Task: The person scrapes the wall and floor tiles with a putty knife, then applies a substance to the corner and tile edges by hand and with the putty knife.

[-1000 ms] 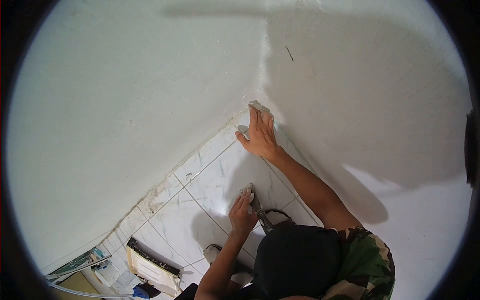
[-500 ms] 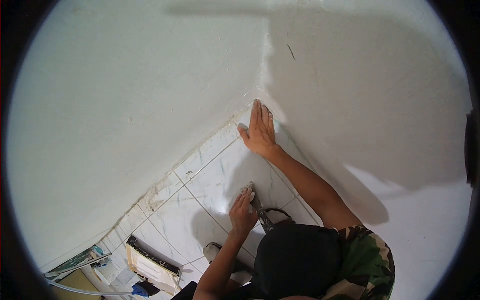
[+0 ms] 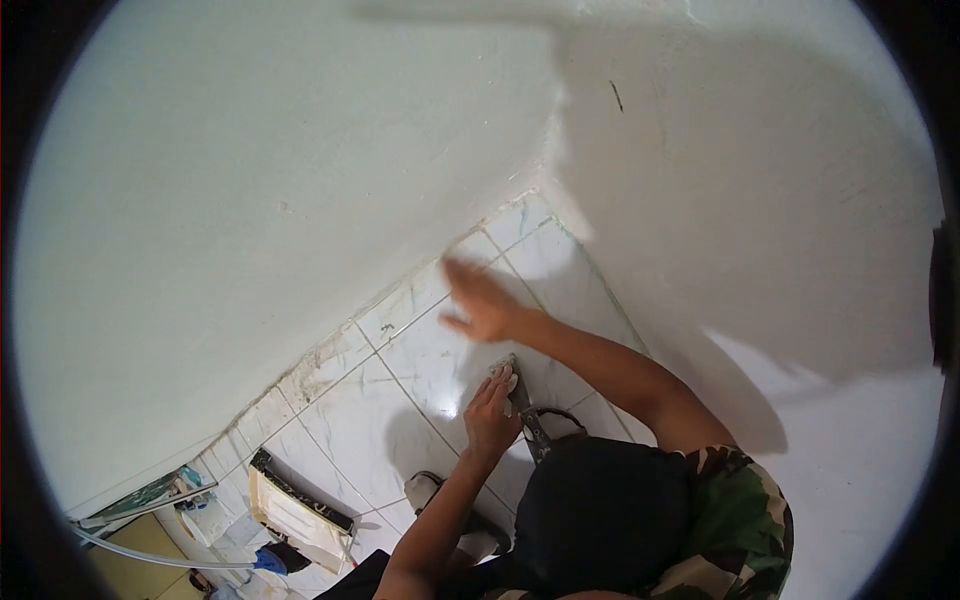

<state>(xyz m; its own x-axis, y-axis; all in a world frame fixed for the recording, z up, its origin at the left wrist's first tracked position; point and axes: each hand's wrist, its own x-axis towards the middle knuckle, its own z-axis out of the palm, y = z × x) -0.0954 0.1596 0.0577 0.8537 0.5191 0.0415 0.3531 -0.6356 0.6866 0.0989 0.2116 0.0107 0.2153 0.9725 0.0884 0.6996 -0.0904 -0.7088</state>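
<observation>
In the head view, the right hand [image 3: 478, 300] is blurred at the foot of the smooth, off-white left wall [image 3: 250, 200], fingers stretched out and thumb well apart; nothing shows in its grasp, though the blur hides whether anything lies beneath the palm or whether the fingertips touch the wall. The arm reaches far across the glossy, grey-veined tile floor [image 3: 330, 455], presumably because the wall's base lies low and away from the body. The left hand [image 3: 490, 420] stays low and near, its fingers close together and slightly bent at a whitish, rough lump [image 3: 507, 372] by the end of a dark, pale-flecked strip [image 3: 519, 400], perhaps a scraper; I cannot tell how firmly they grip. That position seems to keep the lump within easy reach of the right hand. The floor's left edge is crusty and stained. Near left lie a cream, rectangular panel [image 3: 290, 510] with a black, speckled edge and a blue-and-dark, broom-like head [image 3: 280, 558].
</observation>
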